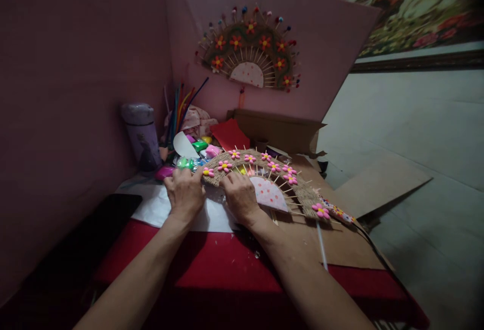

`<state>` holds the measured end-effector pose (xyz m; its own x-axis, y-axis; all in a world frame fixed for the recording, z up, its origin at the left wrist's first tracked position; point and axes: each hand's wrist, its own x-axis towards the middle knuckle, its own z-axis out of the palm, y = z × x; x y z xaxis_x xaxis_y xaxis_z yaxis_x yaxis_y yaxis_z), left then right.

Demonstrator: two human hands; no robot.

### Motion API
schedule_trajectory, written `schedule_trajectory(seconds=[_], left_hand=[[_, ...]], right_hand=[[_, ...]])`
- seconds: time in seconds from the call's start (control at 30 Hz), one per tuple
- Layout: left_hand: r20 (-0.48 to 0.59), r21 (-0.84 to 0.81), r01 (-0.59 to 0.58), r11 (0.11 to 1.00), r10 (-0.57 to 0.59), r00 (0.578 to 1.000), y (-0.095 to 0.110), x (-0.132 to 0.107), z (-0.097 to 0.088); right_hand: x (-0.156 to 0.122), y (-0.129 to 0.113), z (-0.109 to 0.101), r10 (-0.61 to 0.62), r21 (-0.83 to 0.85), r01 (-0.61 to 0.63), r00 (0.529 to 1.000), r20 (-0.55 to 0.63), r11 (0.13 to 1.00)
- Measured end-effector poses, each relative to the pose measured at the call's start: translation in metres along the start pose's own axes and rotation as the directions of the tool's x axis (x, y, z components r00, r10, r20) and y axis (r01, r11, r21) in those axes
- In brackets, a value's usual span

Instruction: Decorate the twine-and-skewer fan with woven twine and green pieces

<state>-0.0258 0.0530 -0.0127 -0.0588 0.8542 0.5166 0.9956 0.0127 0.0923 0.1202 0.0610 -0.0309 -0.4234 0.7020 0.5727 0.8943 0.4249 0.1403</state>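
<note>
Head view: the left hand (185, 194) has its fingers closed on the left end of a twine-wrapped fan (242, 161), while the right hand (242, 196) curls its fingers against the inner edge, how tightly I cannot tell. With 9 pink flowers showing, it arches over the middle of the bench (227, 264), its right end toward the right edge. Farther out, bright packets (199, 145) lie near the back edge, a purple tumbler (141, 138) stands by the back left corner, and an orange-flowered fan (249, 40) shows against the pink panel (321, 58) behind.
</note>
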Motion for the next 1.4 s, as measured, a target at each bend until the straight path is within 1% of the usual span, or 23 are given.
schedule_trajectory(seconds=[0.17,0.53,0.63,0.77,0.83,0.97,1.1,1.17,1.4], left_hand=[[0.025,0.047,-0.018,0.999,0.017,1.0,0.0,-0.001,0.001],[0.054,0.021,-0.022,1.0,0.021,0.998,0.0,-0.001,0.0],[0.027,-0.016,0.002,1.0,-0.001,1.0,-0.002,0.0,0.001],[-0.032,-0.086,0.076,0.993,-0.079,0.996,-0.005,0.002,0.005],[-0.033,-0.099,0.075,0.992,-0.079,0.996,-0.005,0.002,0.006],[0.0,-0.087,0.051,0.995,-0.051,0.999,-0.005,0.002,0.006],[0.082,-0.08,0.028,0.996,-0.022,0.996,-0.006,0.005,0.004],[0.104,-0.078,0.021,0.997,-0.013,0.995,-0.006,0.006,0.003],[0.102,-0.049,-0.026,0.998,0.031,0.994,-0.008,0.01,0.003]], right_hand=[[0.0,0.0,0.0,0.003,0.005,-0.003,1.0,-0.009,1.0],[0.0,0.0,0.001,0.001,0.015,-0.001,1.0,-0.015,1.0],[0.0,0.0,0.002,-0.001,0.018,0.001,1.0,-0.029,1.0],[0.0,0.001,0.001,-0.004,0.027,0.005,1.0,-0.012,1.0],[0.0,0.001,0.0,-0.006,0.028,0.006,1.0,0.004,1.0],[0.0,0.001,0.0,-0.009,0.025,0.009,1.0,0.025,1.0],[0.0,0.001,0.001,-0.014,0.019,0.013,1.0,0.025,1.0],[0.0,0.001,0.001,-0.013,0.018,0.013,1.0,0.024,1.0],[-0.001,0.0,0.0,-0.025,0.025,0.025,1.0,0.017,0.999]])
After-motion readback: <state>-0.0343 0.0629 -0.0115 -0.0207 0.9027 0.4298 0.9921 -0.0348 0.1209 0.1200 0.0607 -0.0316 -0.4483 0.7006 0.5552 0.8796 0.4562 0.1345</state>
